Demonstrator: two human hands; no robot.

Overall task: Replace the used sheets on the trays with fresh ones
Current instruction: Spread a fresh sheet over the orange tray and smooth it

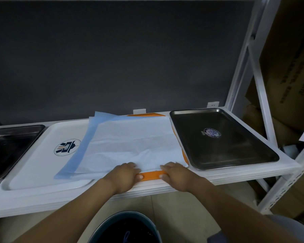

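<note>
Centre frame: white sheet [133, 139] covers the orange tray [151, 174], with a blue sheet [72, 158] beneath. Left hand [125, 174] and right hand [175, 174] pinch its near edge against the rim. Steel tray [223, 155] at right is bare, the white tray [39, 163] part-covered. Judged roughly midway.

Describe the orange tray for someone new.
On the white shelf, look between the white logo tray and the steel tray at right. The orange tray lies there, left hand and right hand at its near rim. Only it is orange, under sheets.
</note>
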